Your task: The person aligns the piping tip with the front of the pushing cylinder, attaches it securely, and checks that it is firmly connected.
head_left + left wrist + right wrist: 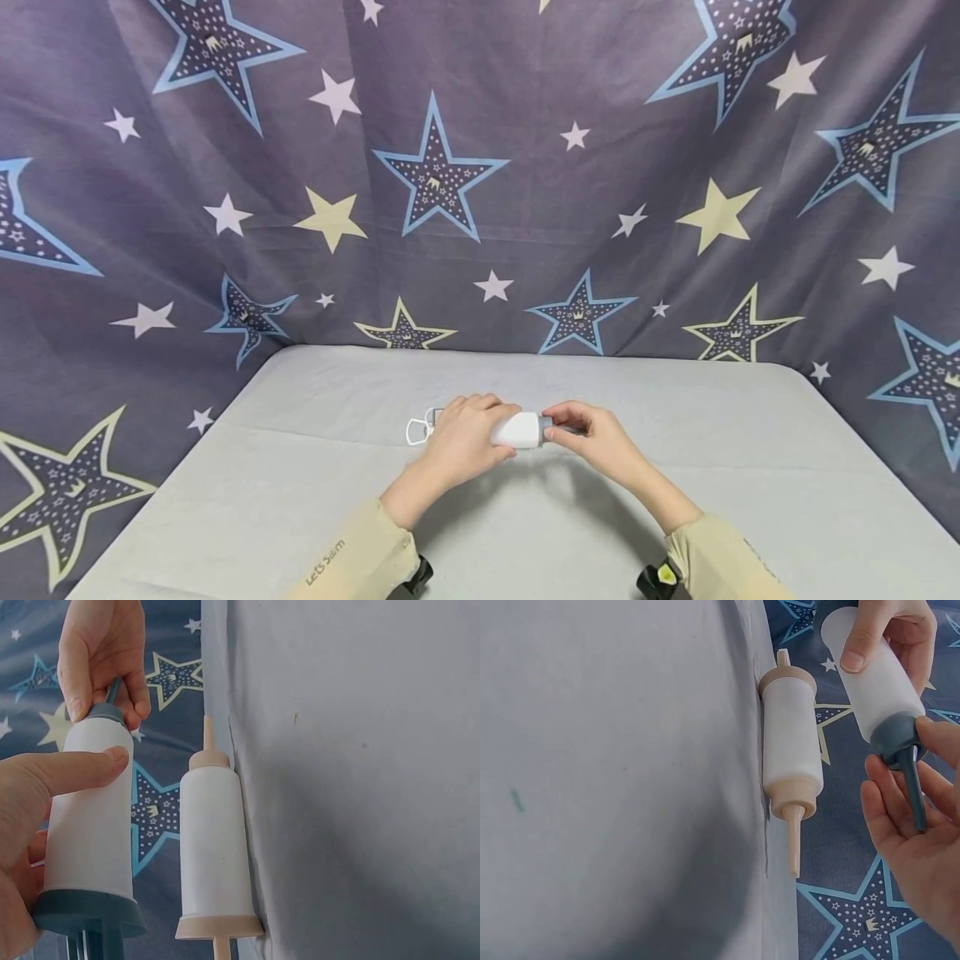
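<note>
My left hand (pixel 468 437) grips the white barrel of a syringe-like dispenser (pixel 94 810), its thumb laid across the barrel. At one end is a dark blue-grey cap with a long narrow nozzle (pixel 911 784); a matching flared collar (pixel 86 911) closes the other. My right hand (pixel 596 437) holds the nozzle-end cap between thumb and fingers. Alongside, in both wrist views, is a second white dispenser (pixel 215 844) with beige ends and a beige nozzle (pixel 794 840); neither hand touches it. Left of my left hand, a white loop (pixel 409 432) sticks out in the head view.
A pale grey cloth covers the table (pixel 712 467). Behind it hangs a dark curtain (pixel 525 200) printed with stars. Shadows of my arms fall across the cloth. A small green mark (pixel 517 800) shows on it in the right wrist view.
</note>
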Demonstrator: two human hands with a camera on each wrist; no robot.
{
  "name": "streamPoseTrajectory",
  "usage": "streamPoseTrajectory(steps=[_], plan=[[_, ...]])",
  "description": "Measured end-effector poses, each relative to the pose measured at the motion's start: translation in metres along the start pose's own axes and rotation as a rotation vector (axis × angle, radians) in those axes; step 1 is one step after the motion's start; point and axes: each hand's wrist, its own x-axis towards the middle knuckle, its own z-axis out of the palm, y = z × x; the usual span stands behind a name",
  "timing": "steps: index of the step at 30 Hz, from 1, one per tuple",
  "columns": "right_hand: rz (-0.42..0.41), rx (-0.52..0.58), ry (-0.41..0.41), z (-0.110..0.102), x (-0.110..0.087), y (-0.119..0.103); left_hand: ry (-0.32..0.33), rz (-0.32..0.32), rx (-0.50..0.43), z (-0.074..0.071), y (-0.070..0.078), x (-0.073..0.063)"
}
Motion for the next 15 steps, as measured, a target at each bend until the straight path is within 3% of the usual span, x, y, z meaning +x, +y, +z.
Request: streamPoseTrajectory(steps=[8,15], plan=[[-0.023,0.029,0.035,0.003,0.007,0.028,0.023,-0.016,-0.025,0.001,-0.002,0.001],[-0.018,0.031,0.006,0.001,0.008,0.032,0.017,-0.004,-0.010,0.000,0.000,0.000]])
